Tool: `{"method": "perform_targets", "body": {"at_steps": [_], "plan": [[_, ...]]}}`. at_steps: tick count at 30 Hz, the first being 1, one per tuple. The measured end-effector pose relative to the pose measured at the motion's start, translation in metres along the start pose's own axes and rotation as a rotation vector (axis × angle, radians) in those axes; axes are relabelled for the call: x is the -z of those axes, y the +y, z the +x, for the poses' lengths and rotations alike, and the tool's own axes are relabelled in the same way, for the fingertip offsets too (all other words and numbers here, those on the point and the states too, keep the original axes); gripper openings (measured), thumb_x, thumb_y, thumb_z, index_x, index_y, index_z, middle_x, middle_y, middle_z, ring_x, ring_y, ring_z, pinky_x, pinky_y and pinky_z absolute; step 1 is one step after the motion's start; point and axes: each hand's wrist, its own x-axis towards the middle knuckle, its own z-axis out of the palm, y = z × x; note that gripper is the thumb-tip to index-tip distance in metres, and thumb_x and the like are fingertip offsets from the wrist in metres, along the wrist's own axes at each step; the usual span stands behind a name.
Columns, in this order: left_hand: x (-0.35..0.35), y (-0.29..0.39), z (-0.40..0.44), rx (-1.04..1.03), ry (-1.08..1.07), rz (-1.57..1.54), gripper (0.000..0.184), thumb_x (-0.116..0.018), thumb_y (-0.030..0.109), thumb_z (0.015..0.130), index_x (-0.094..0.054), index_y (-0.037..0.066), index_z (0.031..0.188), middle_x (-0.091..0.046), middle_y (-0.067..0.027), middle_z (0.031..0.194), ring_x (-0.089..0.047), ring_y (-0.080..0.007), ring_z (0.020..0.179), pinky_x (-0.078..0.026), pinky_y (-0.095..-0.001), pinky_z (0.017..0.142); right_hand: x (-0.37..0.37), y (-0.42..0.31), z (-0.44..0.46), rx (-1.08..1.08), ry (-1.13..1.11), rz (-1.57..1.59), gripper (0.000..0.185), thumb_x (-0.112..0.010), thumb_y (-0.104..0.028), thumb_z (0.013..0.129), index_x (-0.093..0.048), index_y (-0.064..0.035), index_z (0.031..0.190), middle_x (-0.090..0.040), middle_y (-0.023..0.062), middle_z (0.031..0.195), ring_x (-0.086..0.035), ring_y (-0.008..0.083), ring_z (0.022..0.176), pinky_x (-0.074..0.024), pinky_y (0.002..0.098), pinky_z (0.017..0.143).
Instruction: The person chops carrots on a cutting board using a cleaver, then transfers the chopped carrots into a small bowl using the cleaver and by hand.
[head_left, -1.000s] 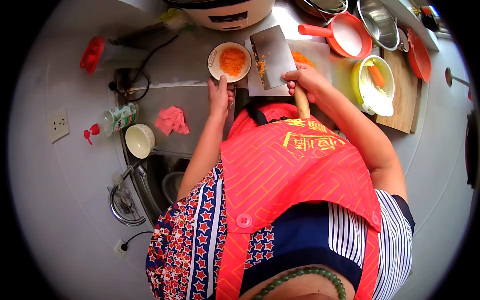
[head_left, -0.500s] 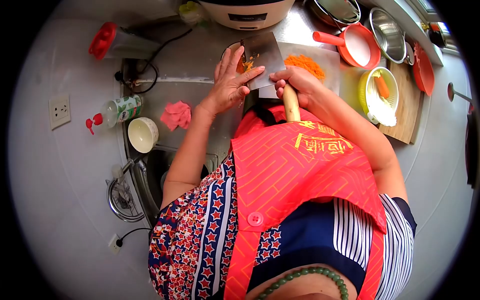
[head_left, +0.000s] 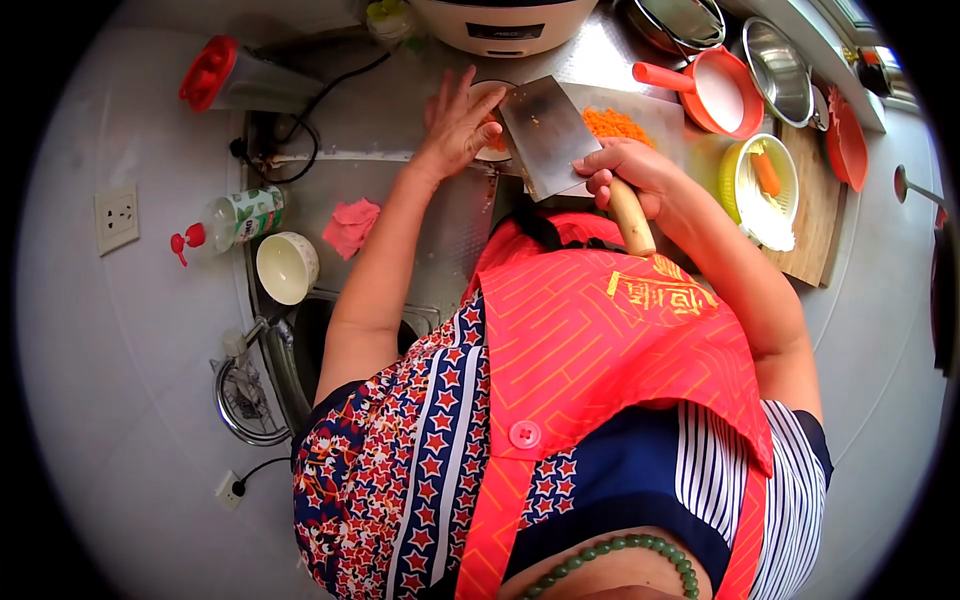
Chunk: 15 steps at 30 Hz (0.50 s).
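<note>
My right hand (head_left: 635, 172) grips the wooden handle of a cleaver (head_left: 550, 145), its broad blade tilted and slanting up to the left. Over the rim of a round dish (head_left: 493, 153) hovers my left hand (head_left: 460, 125), fingers stretched out and apart, with nothing visible in them. Orange bits show in the dish, which the blade and my fingers partly hide. Finely chopped carrot (head_left: 615, 126) lies on a pale cutting board (head_left: 660, 112) behind the cleaver. A few orange specks cling to the blade.
On the right stand a red-handled pan (head_left: 728, 95), a metal bowl (head_left: 777, 70) and a yellow basket (head_left: 735, 190) holding a carrot (head_left: 767, 174). A rice cooker (head_left: 505, 25) is at the back. Left are a pink cloth (head_left: 351, 227), a bowl (head_left: 287, 268) and a bottle (head_left: 245, 215).
The cleaver has moved right and toward me, away from my left hand. My left hand has come off the blade and shifted slightly left and up, over the dish.
</note>
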Motion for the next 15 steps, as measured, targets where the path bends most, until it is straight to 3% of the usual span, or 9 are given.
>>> {"method": "perform_targets", "body": {"at_steps": [6, 9, 12, 15], "plan": [[0.013, 0.040, 0.001, -0.055, -0.012, -0.060, 0.082, -0.020, 0.083, 0.081, -0.044, 0.033, 0.141, -0.013, -0.0143, 0.157, -0.009, -0.0431, 0.142, -0.008, -0.0570, 0.111, 0.003, -0.004, -0.006, 0.066, 0.024, -0.070, 0.023, -0.059, 0.006, 0.083, -0.041, -0.0048, 0.091, -0.051, 0.0051, 0.070, -0.050, 0.0078, 0.051, -0.0480, 0.0264, 0.043], [0.010, 0.066, 0.000, -0.187, -0.094, -0.018, 0.083, -0.019, 0.084, 0.079, -0.043, 0.033, 0.141, -0.011, -0.0140, 0.157, -0.009, -0.0424, 0.142, -0.008, -0.0570, 0.111, 0.000, -0.001, -0.007, 0.079, 0.048, -0.130, 0.015, -0.057, 0.003, 0.084, -0.051, -0.0027, 0.098, -0.054, 0.0022, 0.075, -0.047, 0.0042, 0.049, -0.0474, 0.0233, 0.043], [0.003, 0.054, 0.003, -0.082, -0.056, -0.017, 0.082, -0.022, 0.083, 0.080, -0.043, 0.034, 0.142, -0.013, -0.0137, 0.157, -0.009, -0.0425, 0.142, -0.009, -0.0570, 0.111, 0.002, -0.003, -0.008, 0.054, -0.018, -0.125, 0.024, -0.059, 0.006, 0.082, -0.043, -0.0037, 0.095, -0.052, 0.0048, 0.072, -0.050, 0.0082, 0.052, -0.0497, 0.0260, 0.044], [-0.006, 0.025, 0.002, -0.011, -0.001, -0.022, 0.079, -0.027, 0.079, 0.083, -0.044, 0.029, 0.141, -0.014, -0.0148, 0.156, -0.010, -0.0430, 0.142, -0.011, -0.0587, 0.110, 0.005, -0.001, -0.012, 0.045, -0.034, -0.154, 0.018, -0.059, 0.005, 0.083, -0.047, -0.0024, 0.095, -0.052, 0.0040, 0.072, -0.050, 0.0078, 0.052, -0.0497, 0.0246, 0.044]]}}
